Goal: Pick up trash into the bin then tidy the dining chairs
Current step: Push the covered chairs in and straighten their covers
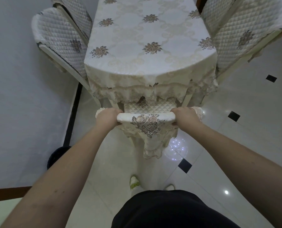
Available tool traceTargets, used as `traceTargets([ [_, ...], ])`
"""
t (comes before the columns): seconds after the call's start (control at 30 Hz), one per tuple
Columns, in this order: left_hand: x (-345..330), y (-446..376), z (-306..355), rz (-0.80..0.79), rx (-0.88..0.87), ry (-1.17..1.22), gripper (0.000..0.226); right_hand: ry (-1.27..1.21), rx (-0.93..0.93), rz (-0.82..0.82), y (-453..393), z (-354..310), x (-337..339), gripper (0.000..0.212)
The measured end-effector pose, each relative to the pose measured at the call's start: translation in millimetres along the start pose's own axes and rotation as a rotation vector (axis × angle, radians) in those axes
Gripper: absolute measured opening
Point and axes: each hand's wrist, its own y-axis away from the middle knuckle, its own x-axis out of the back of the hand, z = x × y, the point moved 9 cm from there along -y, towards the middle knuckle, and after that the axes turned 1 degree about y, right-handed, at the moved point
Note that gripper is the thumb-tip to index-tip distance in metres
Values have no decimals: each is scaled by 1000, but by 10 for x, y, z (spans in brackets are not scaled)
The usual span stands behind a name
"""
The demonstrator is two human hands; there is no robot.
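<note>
**Chair nearly home, lace in the way**

I see 2 hands, the left hand (106,116) and right hand (185,116), clenched around the top rail of the end chair (146,118), its seat partly under the table (146,46). Pushing crooked could snag the tablecloth fringe (153,91) or bump a table leg.

Cream-covered chair (146,119) tucked under table (137,46)

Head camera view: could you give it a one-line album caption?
Both hands, left hand and right hand, grip the cream embroidered chair back at the cloth-covered dining table.
</note>
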Motion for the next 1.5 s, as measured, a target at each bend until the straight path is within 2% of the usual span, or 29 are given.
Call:
traceTargets([
  [0.4,-59,-1,-57,48,51,148,19,-24,10,0,22,34,23,28],
  [0.53,-55,12,-64,70,49,156,22,-54,20,39,65,36,46,34],
  [0.7,-65,127,-152,237,104,254,48,-200,17,182,272,68,68,52],
  [0.83,-49,413,-118,385,127,385,55,-171,-14,148,554,42,-54,84],
  [0.97,-300,684,39,256,78,331,93,-185,-32,113,802,-47,-104,96],
  [1.1,-276,849,45,194,67,355,82,-196,-10,94,972,-163,-54,95],
  [1.27,-16,1092,81,223,36,275,67,-192,7,130,1187,-303,153,77],
  [1.33,65,1228,97,251,39,283,69,-198,4,190,1309,-369,267,77],
  [1.43,227,1548,145,300,17,295,80,-232,-6,286,1559,-524,443,88],
  [1.5,341,1802,172,339,-19,290,82,-245,-29,376,1776,-629,528,84],
])
